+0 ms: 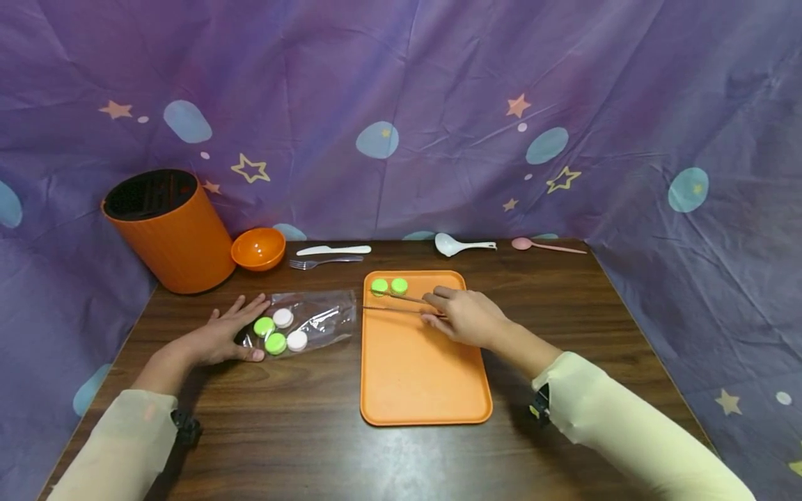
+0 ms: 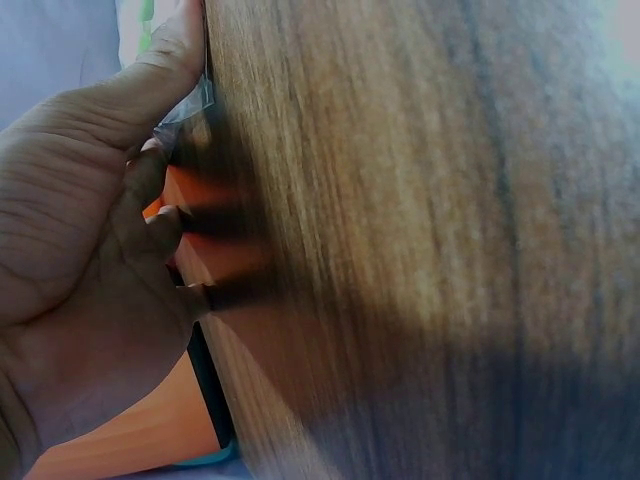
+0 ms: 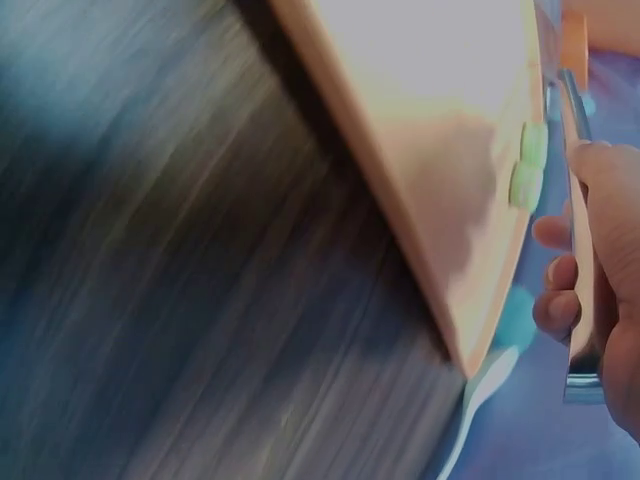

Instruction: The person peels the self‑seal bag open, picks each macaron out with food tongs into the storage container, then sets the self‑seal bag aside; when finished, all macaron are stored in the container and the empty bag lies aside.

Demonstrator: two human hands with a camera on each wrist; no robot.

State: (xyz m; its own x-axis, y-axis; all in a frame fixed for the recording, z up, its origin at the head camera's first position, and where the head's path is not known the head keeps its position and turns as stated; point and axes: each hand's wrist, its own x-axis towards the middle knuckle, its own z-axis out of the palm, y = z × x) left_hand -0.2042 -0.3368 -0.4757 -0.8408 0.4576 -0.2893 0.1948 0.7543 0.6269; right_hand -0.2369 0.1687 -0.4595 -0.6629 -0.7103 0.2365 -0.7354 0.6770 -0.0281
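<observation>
At the far left of the wooden table an orange cylindrical bin is seen standing upright, with a small orange bowl just beside it at its right. Behind the bowl's right side a white plastic knife and a metal fork are laid side by side near the back edge. The left hand is laid flat on the table with fingers spread and straight, its fingertips resting on the left end of a clear plastic bag; on that end of the bag two green caps and two white caps are clustered together. To the right of the bag an orange tray is set lengthwise, and two more green caps are placed touching each other near its far left corner. A pair of chopsticks is held by the right hand over the far part of the tray, fingers curled about them, the tips pointing left toward those caps; in the blurred right wrist view the grip seems firm, though this cannot be made out exactly. Along the back edge, a white ladle and a pink spoon are laid well apart from the tray.
</observation>
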